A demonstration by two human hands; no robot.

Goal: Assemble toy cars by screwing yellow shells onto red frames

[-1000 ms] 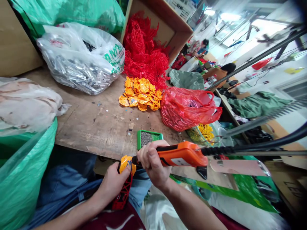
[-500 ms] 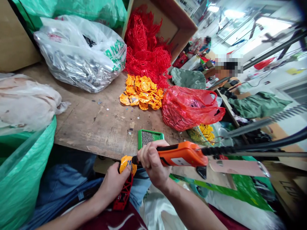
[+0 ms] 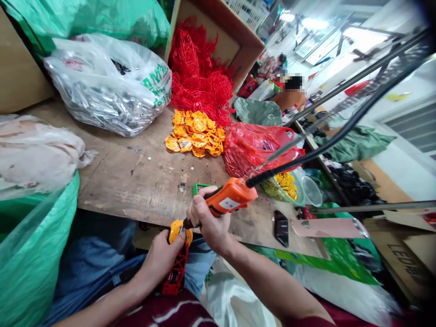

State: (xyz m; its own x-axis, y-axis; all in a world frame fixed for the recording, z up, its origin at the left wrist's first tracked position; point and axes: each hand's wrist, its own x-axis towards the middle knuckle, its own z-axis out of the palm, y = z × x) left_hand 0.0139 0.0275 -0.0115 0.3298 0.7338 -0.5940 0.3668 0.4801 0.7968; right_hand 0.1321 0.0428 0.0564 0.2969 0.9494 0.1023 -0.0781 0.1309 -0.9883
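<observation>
Moved since the earlier frame: the orange driver [image 3: 233, 197], its rear end swung upward, with the black cord [image 3: 306, 156] risen across the red bag [image 3: 240, 154]; the right hand [image 3: 208, 222] had turned with it, uncovering more of a black slab [image 3: 281, 229].

Wooden table [image 3: 129, 190]: worn, specked, its near edge beside the lap.

Cardboard box [image 3: 243, 34]: tipped on its side, red lattice parts [image 3: 194, 68] spilling out, apparently for easy reach.

Clear bag [image 3: 155, 86]: full of silvery pieces, left of the box.

Red bag: right of the orange shells [image 3: 197, 134], which lay heaped before the box, likely kept within arm's reach.

Driver: right-hand fingers wrapped round its front grip, presumably for aim; tip at the workpiece's edge, contact not certain.

Workpiece [image 3: 177, 261]: one red framework with an orange shell on its upper end, over the lap; left hand [image 3: 163, 254] curled closely round it, thumb pressed on the shell, seemingly to keep both parts steady.

Black slab: flat on the table, right of the driver.

Green tray [image 3: 195, 189]: smallest, mostly hidden behind the right hand, near the working point, probably for short reaches.
</observation>
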